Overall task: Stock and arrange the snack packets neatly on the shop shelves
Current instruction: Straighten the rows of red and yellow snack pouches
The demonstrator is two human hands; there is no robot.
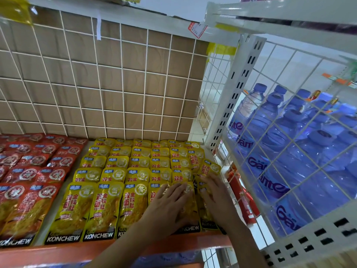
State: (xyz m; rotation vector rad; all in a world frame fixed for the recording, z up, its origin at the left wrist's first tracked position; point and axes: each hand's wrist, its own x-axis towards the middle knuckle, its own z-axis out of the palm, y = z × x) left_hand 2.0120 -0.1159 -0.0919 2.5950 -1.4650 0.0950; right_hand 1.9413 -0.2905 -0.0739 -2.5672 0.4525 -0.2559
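Yellow snack packets (108, 190), red packets (29, 171), blue bottles (301, 144), white wire grid (119, 74).

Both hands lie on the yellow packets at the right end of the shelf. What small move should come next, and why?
Probably the right hand should slide up to the tilted yellow packet and turn it straight. It lies askew at the far right, while the yellow rows to its left sit square.

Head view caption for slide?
Left hand and right hand press flat on yellow snack packets; red packets alongside, water bottles at right.
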